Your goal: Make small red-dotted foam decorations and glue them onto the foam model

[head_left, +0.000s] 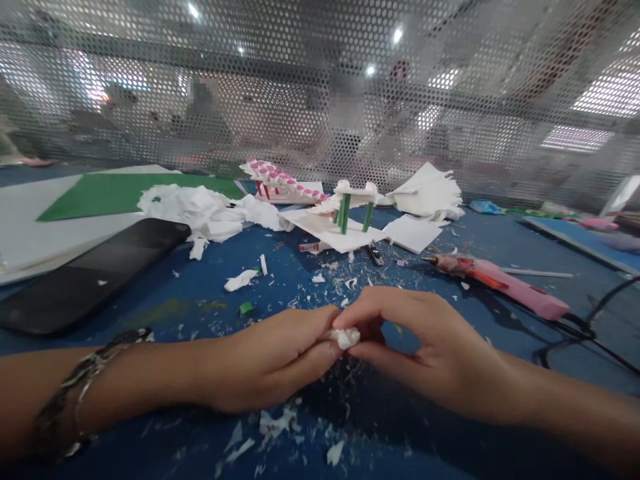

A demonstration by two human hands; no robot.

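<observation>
A small crumpled wad of white tissue point(346, 338) sits between my two hands at the middle of the head view. My left hand point(280, 363), with a bracelet on its wrist, pinches the wad's left side between thumb and fingers. From the other side, my right hand point(425, 343) grips it with thumb and fingertips, and some of those fingers are hidden behind. Just beyond the hands stands a white paper model point(345, 230) on green legs. Paper scraps point(277, 421) lie scattered on the blue table point(400, 440) below them.
A black phone point(95, 277) lies at left, near crumpled white tissue point(200, 207) and a green sheet point(110, 190). At right is a pink hot glue gun point(510, 285) with a black cable point(590, 333). A perforated metal screen point(300, 87) rises behind the table.
</observation>
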